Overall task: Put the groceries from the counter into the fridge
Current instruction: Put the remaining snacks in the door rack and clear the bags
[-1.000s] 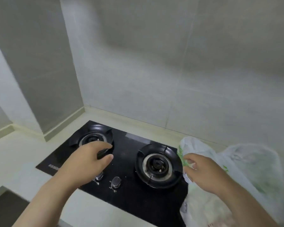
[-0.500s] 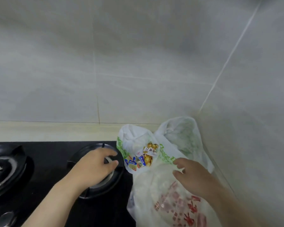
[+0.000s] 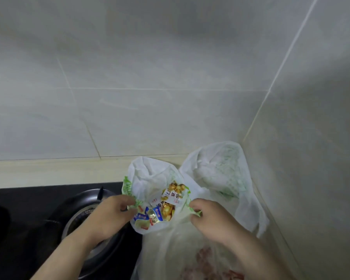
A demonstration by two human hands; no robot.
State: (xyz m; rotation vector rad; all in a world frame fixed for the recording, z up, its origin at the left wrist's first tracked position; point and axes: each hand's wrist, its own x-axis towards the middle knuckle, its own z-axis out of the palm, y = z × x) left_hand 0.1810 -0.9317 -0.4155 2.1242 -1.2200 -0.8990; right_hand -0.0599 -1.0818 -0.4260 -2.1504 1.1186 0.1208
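A white plastic grocery bag with green print [image 3: 150, 178] stands on the counter beside the stove, its mouth held apart. My left hand [image 3: 111, 215] pinches the bag's left rim and my right hand [image 3: 212, 219] pinches its right rim. Inside lie colourful snack packets [image 3: 166, 207], yellow, blue and white. A second white bag [image 3: 218, 170] sits behind it in the corner. A third bag with red print [image 3: 202, 259] lies in front, partly under my right forearm.
A black gas hob [image 3: 28, 219] with a round burner [image 3: 83, 205] fills the lower left, under my left forearm. Grey tiled walls [image 3: 150, 98] meet in a corner at the right. A cream counter strip [image 3: 49, 170] runs along the back wall.
My view has swung right from the hob to the bags. Both hands moved onto the front bag's rims and pulled its mouth apart, showing the packets.
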